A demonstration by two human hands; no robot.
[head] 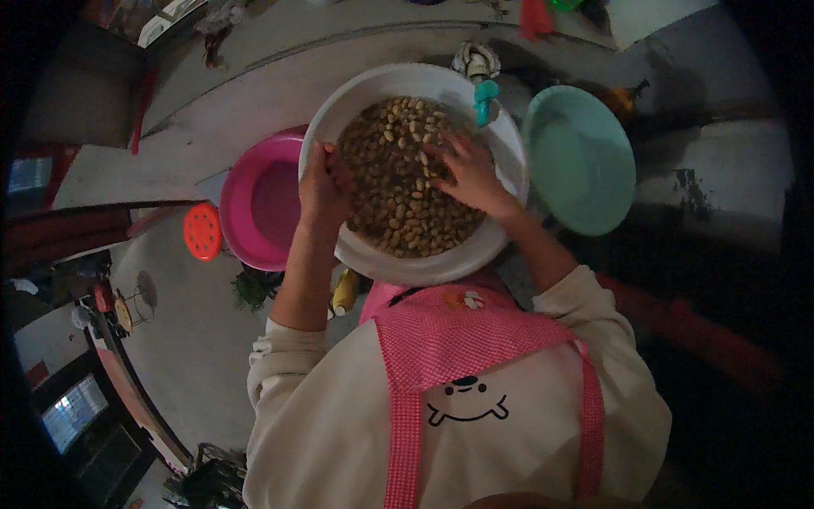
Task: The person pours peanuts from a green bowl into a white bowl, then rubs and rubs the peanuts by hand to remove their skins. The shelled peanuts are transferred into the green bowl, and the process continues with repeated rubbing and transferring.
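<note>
In front of me is a large white basin (413,275) of unshelled peanuts (407,203) lying in murky water. My left hand (324,188) grips the basin's left wall, with its fingers curled over to the inner side. Inside the basin, toward the right, my right hand (469,170) rests among the peanuts with spread fingers; some fingertips are in the water. It does not appear to hold anything. A turquoise tap handle (485,102) hangs over the far right rim, close above that hand.
A pink basin (238,203) sits left of the white one, and a pale green basin (582,159) tilts at the right. Farther left is a red-orange stool with holes (203,232). A yellow bottle (345,292) lies below the white basin. A wall ledge (254,89) runs behind.
</note>
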